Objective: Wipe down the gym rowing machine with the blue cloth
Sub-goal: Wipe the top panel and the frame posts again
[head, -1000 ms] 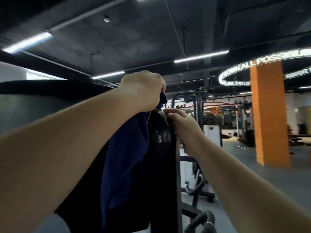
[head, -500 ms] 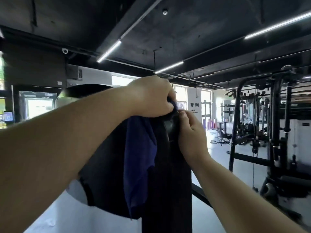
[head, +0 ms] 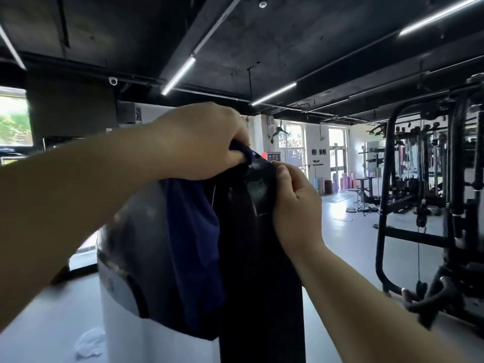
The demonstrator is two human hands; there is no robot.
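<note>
Both hands: found raised at the top end of the rowing machine (head: 262,284), apparently stood on end. Saw left hand (head: 199,142) with fingers curled tight round the bunched top of the blue cloth (head: 193,244), held against the machine's top edge. Saw right hand (head: 293,205) pinching the glossy black top panel (head: 258,189) between thumb and curled fingers, seemingly to steady it.

Judged risks:
- Could tip or swing the tall, narrow machine by wiping hard sideways.
- Could miss surface, with only the bunched part in contact and the rest hanging loose.
- Could leave fresh prints on the gloss from the bare right hand.

Recorded cloth as dark blue, thin and limp, draped in long folds down the machine's left side, in front of the rounded grey-and-white housing (head: 123,258).
</note>
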